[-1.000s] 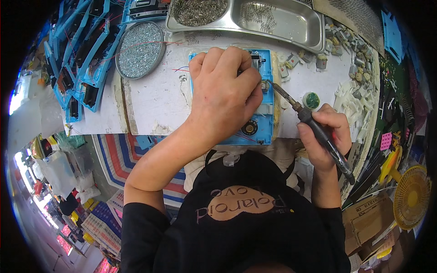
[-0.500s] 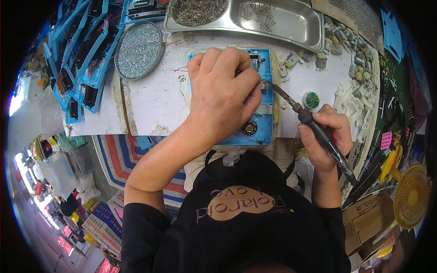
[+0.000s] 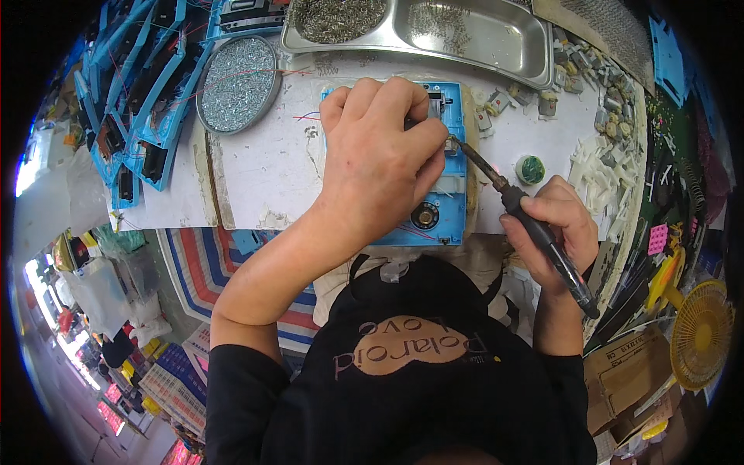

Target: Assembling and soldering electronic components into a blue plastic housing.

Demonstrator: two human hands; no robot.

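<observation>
A blue plastic casing (image 3: 457,205) lies on the white worktop in front of me, with a round black part (image 3: 425,216) and a pale strip (image 3: 447,184) inside it. Over its left side, my left hand (image 3: 376,159) is closed with bent fingers; what the fingertips pinch, if anything, is hidden beneath them. My right hand (image 3: 570,225) grips a black soldering iron (image 3: 533,226) by its handle. The iron slants up and left, its tip at a small metal part (image 3: 451,146) near the casing's right edge, close to my left fingertips. Thin wires stick out left of the casing.
A round dish of small silvery pieces (image 3: 237,84) stands at the far left, beside piled blue casings (image 3: 147,101). Behind is a divided metal tray (image 3: 395,39) with springs. Right of the casing are a small green-topped round tub (image 3: 530,170), small motors (image 3: 612,101) and white plastic pieces (image 3: 601,174).
The soldering iron has shifted slightly left with my right hand, its tip now closer in at the small metal part. My left hand stays nearly still on the casing.
</observation>
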